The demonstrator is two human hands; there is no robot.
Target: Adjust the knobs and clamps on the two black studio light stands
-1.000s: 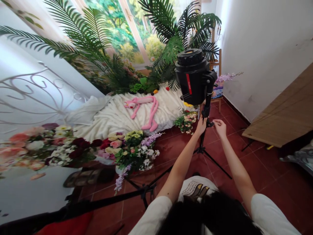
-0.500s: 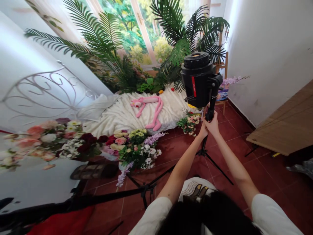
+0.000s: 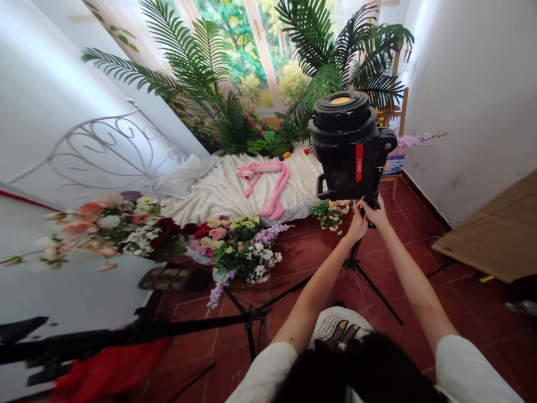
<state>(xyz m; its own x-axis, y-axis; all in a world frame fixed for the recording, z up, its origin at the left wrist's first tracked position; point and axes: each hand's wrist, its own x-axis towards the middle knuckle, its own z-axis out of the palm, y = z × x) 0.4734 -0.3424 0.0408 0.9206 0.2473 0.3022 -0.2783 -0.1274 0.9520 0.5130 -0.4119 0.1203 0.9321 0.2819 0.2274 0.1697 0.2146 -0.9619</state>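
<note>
A black studio light (image 3: pixel 342 145) with a red label stands upright in front of me on a thin black light stand (image 3: pixel 353 258). Just under the lamp, my left hand (image 3: pixel 358 223) is closed round the upper part of the stand. My right hand (image 3: pixel 376 214) grips the same spot from the other side, by the mount. The two hands touch each other, and their fingers partly hide what they hold. The stand's legs rest on the red tiled floor (image 3: pixel 293 254).
Beyond lies a cream blanket (image 3: pixel 210 193) with a pink plush toy (image 3: pixel 268 184). Artificial flowers (image 3: pixel 239 246) and a second black stand (image 3: pixel 251 316) are at left. Palm leaves (image 3: pixel 310 39) rise behind. A wooden board (image 3: pixel 495 235) leans at right, near a wooden easel (image 3: pixel 394 179).
The view has shifted slightly left, so the room sits further right. The lamp has turned and tipped a little, showing more of its yellow-centred end and its label. Both hands keep their hold.
</note>
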